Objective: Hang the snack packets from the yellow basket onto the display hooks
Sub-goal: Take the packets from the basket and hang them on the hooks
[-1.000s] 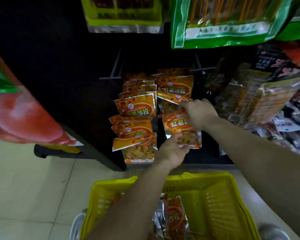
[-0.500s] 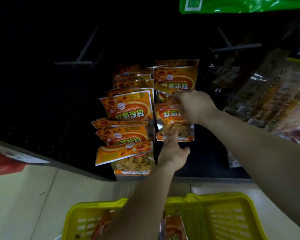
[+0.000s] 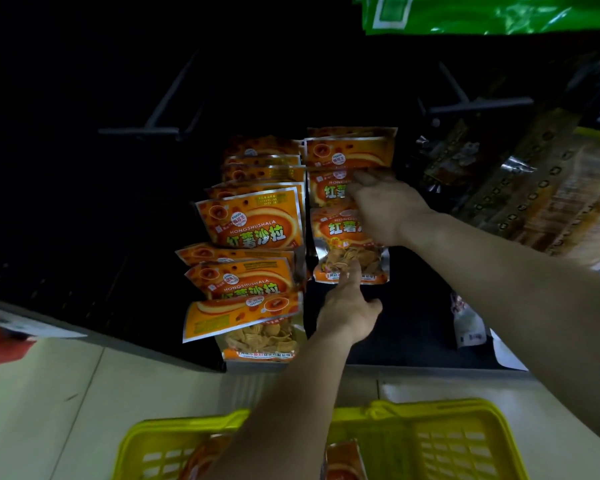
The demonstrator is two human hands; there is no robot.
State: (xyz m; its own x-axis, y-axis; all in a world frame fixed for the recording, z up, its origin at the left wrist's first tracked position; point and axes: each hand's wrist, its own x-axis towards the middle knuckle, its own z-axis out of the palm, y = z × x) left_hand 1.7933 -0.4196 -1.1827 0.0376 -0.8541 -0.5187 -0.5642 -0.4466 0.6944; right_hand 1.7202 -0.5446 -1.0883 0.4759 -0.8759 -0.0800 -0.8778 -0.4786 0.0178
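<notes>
My right hand (image 3: pixel 385 206) grips the top of an orange snack packet (image 3: pixel 333 233) at the front of the right-hand column of hung packets (image 3: pixel 350 152). The packet hangs upright, with its clear lower window showing chips. My left hand (image 3: pixel 347 306) is below it, and its straight index finger touches the packet's bottom edge. The hook under my right hand is hidden. The yellow basket (image 3: pixel 437 441) stands at the bottom of the view, with more orange packets (image 3: pixel 343 460) inside it.
A second column of the same orange packets (image 3: pixel 253 223) hangs just to the left. Bare metal hooks stick out at upper left (image 3: pixel 153 128) and upper right (image 3: pixel 478 105). Dark-wrapped snacks (image 3: pixel 520 181) hang on the right, with green bags (image 3: pixel 492 12) overhead. The floor is pale tile (image 3: pixel 49 410).
The packet has gone up and back into the right column. My left hand has let go of its lower edge and now only touches it with one finger. The view has tilted closer to the rack.
</notes>
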